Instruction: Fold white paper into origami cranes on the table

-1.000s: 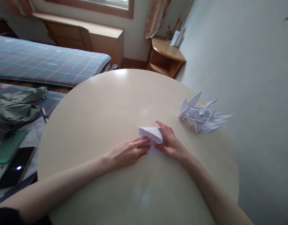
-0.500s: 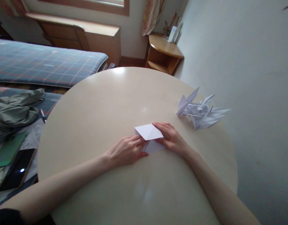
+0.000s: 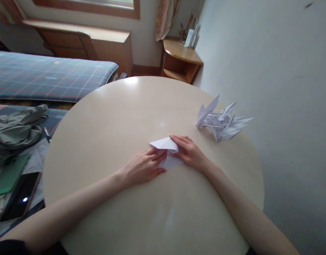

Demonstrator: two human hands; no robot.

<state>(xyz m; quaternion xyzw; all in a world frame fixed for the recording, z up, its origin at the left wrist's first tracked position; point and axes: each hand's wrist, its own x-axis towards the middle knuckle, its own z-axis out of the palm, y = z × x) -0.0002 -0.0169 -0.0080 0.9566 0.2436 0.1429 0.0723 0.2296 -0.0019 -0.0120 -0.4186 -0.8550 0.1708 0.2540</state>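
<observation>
A folded sheet of white paper (image 3: 170, 163) lies on the round table in front of me, its upper flap (image 3: 164, 143) lifted and bent at the right side. My left hand (image 3: 147, 164) has its fingers under the flap's left part, with the thumb along the paper's near edge. My right hand (image 3: 188, 150) grips the flap's right side, fingertips at its top corner and thumb below. Some fingertips of both hands are hidden by the paper. Beyond my right hand sits a cluster of white folded-paper pieces with pointed tips (image 3: 221, 122).
The cream round table (image 3: 112, 113) stands beside a pale wall (image 3: 285, 106). To the left are a plaid mattress (image 3: 51, 76), a crumpled grey-green cloth (image 3: 16, 131), a green flat case (image 3: 10, 175) and a phone (image 3: 21, 196). A corner shelf (image 3: 183, 51) stands at the back.
The flap's lower point has been bent up and curled on the right by my right hand. My left hand stays under the flap. The view has shifted slightly.
</observation>
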